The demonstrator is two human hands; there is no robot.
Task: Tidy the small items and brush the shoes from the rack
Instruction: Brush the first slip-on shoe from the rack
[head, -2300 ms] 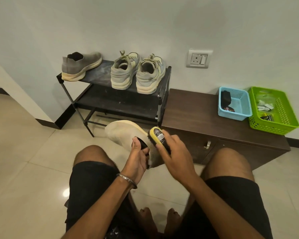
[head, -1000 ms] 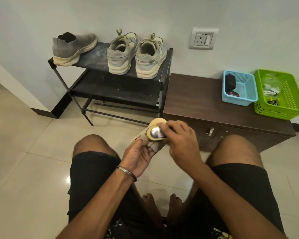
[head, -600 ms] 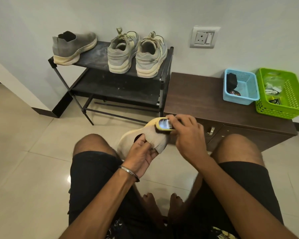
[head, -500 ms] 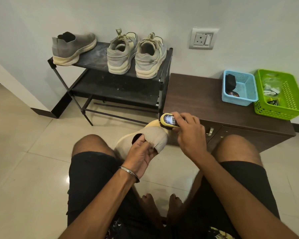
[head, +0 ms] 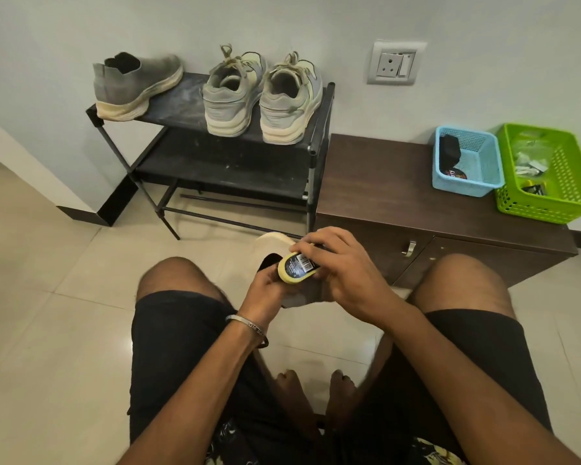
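My left hand (head: 265, 290) holds a grey slip-on shoe (head: 272, 243) with a cream sole between my knees; most of the shoe is hidden behind both hands. My right hand (head: 342, 270) grips a yellow shoe brush (head: 297, 267) with a black label, pressed against the shoe. On the black rack (head: 228, 162) stands the matching grey slip-on (head: 135, 87) at the left and a pair of grey-green sneakers (head: 262, 99) at the right.
A dark brown low cabinet (head: 383, 182) stands right of the rack. On it sit a blue basket (head: 467, 162) with dark items and a green basket (head: 547, 172) with small packets. A wall socket (head: 394, 63) is above. Pale floor tiles surround my legs.
The brush in my right hand has swept back toward me along the shoe, from its far end to nearer my left hand. The shoe has tilted, showing less of its upper.
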